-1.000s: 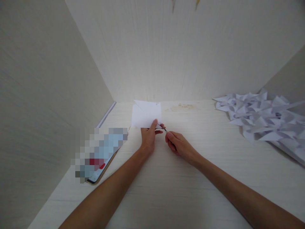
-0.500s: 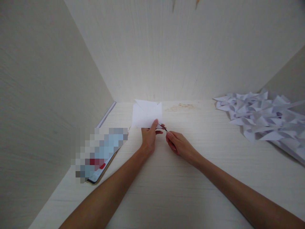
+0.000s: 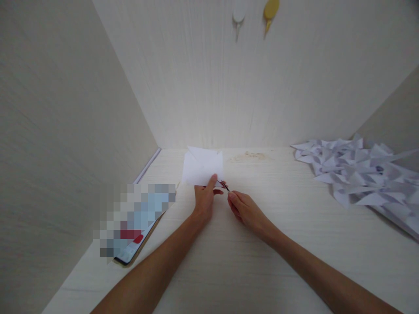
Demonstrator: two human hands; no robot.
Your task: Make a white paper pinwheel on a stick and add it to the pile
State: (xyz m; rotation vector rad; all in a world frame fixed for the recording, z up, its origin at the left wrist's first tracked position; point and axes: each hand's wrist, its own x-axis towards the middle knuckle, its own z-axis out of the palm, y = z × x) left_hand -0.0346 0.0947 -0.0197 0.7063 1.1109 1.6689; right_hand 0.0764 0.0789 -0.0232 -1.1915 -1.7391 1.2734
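A white sheet of paper (image 3: pixel 202 168) with folded flaps at its top, much like an envelope, is held near the back wall. My left hand (image 3: pixel 205 200) grips its lower right corner, thumb on top and fingers underneath. Just to the right, my right hand (image 3: pixel 244 208) is closed around a thin dark tool (image 3: pixel 226 186), whose tip meets that same corner. Most of the tool is hidden in the fist, so its kind cannot be made out.
Many folded white paper pieces (image 3: pixel 363 170) are heaped at the right. At the left lies a phone (image 3: pixel 131 253), partly blurred out. White (image 3: pixel 238 15) and yellow (image 3: pixel 271 11) hooks are on the back wall (image 3: pixel 196 87). A brownish stain (image 3: pixel 253 155) marks the table (image 3: pixel 209 270).
The view has tilted up, so everything sits lower and both wall hooks show more fully. Both hands keep nearly the same hold on the paper and the tool.
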